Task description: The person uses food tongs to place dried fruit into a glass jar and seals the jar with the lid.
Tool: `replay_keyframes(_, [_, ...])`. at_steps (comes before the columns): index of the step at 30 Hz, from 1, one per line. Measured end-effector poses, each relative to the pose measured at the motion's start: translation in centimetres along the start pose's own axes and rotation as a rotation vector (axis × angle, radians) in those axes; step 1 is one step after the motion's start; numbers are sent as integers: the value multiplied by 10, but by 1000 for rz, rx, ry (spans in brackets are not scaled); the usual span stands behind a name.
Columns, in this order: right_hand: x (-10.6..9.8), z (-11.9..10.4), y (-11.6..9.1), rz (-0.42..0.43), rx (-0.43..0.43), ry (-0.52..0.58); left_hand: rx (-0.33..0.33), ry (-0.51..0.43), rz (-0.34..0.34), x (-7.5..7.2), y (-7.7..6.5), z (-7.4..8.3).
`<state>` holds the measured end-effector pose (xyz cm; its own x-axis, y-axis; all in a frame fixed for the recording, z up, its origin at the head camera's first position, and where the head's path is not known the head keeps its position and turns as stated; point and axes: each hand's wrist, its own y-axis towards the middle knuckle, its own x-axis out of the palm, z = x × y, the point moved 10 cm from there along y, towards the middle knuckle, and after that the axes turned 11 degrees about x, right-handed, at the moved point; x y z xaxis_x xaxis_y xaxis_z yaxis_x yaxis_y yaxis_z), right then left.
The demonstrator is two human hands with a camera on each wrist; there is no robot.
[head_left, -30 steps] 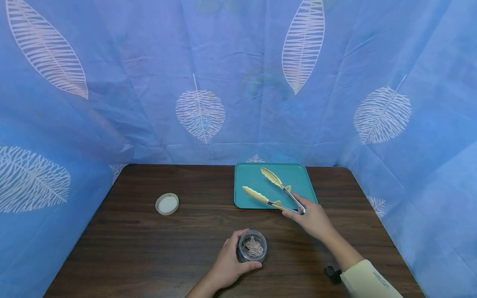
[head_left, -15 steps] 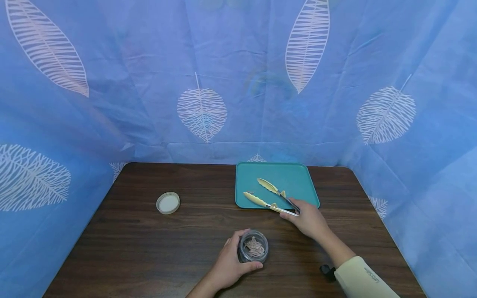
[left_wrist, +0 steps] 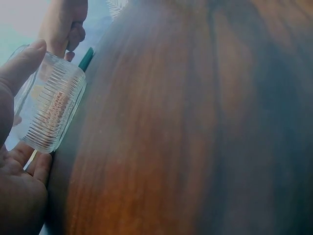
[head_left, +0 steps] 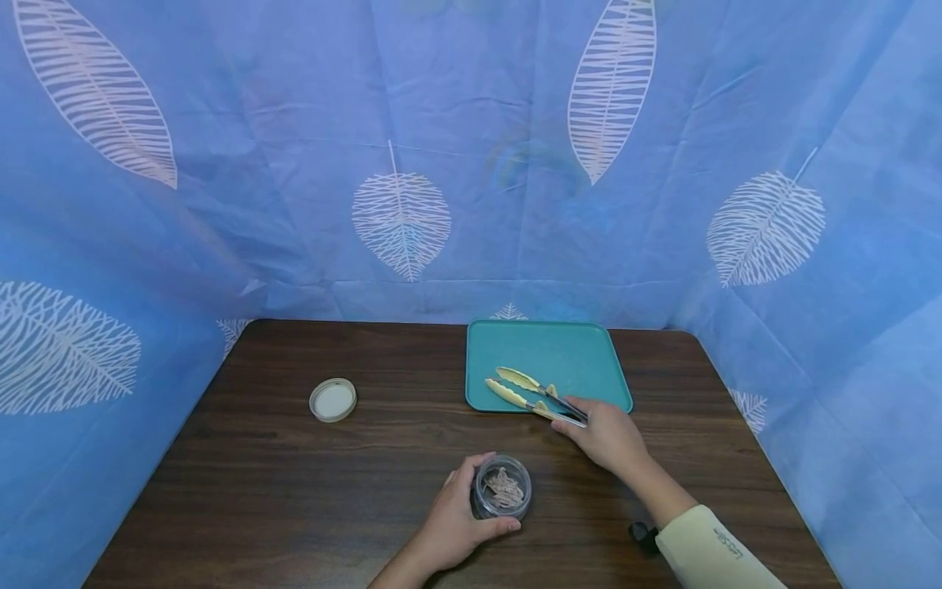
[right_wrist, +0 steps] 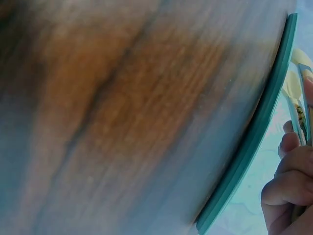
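My left hand (head_left: 458,523) grips a small clear jar (head_left: 527,493) standing on the table, thumb on the near side and fingers round the far side. Pale brown, dry-looking strips (head_left: 504,488) lie inside it. Ribbed walls of the jar show in the left wrist view (left_wrist: 63,93). My right hand (head_left: 609,435) holds metal kitchen tongs (head_left: 518,379) with pale yellow scalloped tips. The tips sit slightly apart over the front left part of a teal tray (head_left: 577,352). Whether anything lies between them, I cannot tell. In the right wrist view, the right hand (right_wrist: 291,181) is partly cut off.
A round white-lined lid (head_left: 333,401) lies on the dark wooden table (head_left: 243,491), left of the tray. A small black object (head_left: 643,537) shows beside the right sleeve (head_left: 710,544). Blue leaf-patterned cloth (head_left: 294,204) hangs behind the table and along its sides.
The tongs have come down toward the tray and their tips have drawn closer together. My right hand has shifted slightly left. My left hand stays on the jar.
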<state>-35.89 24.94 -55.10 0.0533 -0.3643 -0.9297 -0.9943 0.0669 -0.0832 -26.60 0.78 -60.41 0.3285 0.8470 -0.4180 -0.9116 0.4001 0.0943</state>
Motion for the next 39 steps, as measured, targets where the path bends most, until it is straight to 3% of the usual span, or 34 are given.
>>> replay_keyframes(11, [3,-1,-3,46,-23,-21,-2,2,-2,1,0,2])
replay_keyframes(25, [4,5,-2,17,17,33,8,12,2,1,0,2])
replay_keyframes(39, [-7,13,-3,21,34,68,16,28,15,0,0,2])
